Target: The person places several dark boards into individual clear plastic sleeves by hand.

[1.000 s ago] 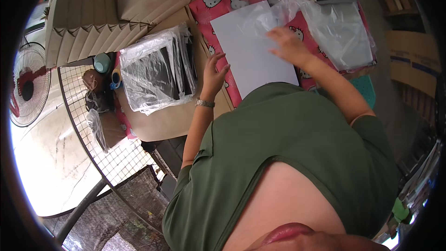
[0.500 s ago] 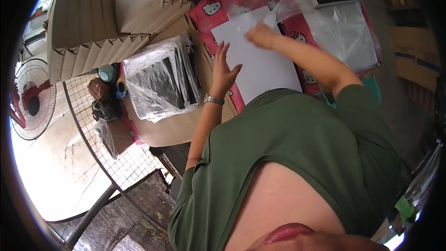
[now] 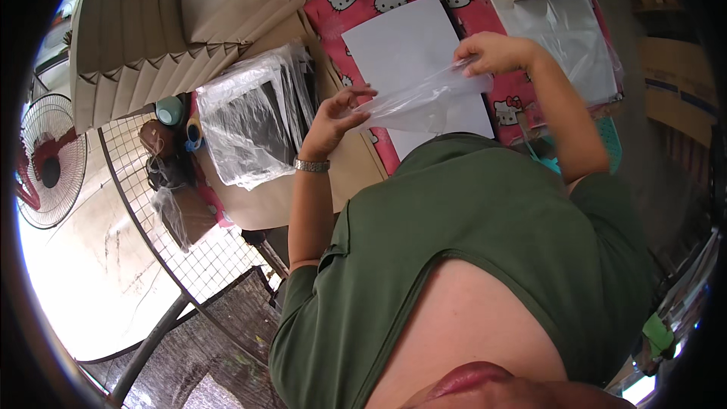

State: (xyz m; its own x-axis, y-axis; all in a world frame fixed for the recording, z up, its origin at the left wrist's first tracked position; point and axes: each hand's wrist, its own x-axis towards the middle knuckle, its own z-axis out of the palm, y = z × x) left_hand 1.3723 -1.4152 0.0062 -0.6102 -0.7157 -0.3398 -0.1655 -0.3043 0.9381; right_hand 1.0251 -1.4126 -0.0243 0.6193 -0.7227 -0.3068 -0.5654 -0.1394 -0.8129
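A clear plastic bag [image 3: 420, 102] is stretched between my two hands, above a white sheet-like rectangle [image 3: 401, 42] lying on the pink patterned table cover [image 3: 333, 19]. My left hand [image 3: 333, 117], with a metal watch on its wrist, pinches the bag's left end between thumb and fingers. At the other end, my right hand [image 3: 492, 53] has its fingers closed on the bag's upper right edge. A dark edge shows under the right side of the white rectangle. To the right lies a stack of clear plastic bags [image 3: 568, 45].
Left of my left hand sits a pile of dark flat items in clear plastic [image 3: 250, 125], on brown cardboard [image 3: 303, 208]. Folded brown cardboard pieces [image 3: 136, 23] stand behind it. A teal basket [image 3: 609, 144] is beside my right arm, and a fan [image 3: 51, 163] stands far left.
My right hand has come nearer and to the right, drawing the bag across the white rectangle. My left hand has moved left and down, from open to pinching the bag.
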